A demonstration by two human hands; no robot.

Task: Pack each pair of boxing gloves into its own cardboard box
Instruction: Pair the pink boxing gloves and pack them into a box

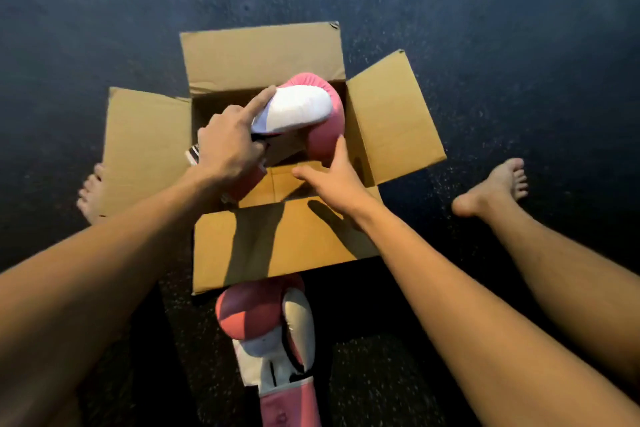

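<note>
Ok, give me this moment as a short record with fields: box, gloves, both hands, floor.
box: open brown cardboard box, four flaps spread, on the floor
glove one: pink and white boxing glove, partly inside the box
glove two: matching pink and white boxing glove lying on the floor, outside, near side of the box
left hand: on glove one, index finger extended along its white part
right hand: touching glove one's pink side
floor: dark speckled floor
</note>
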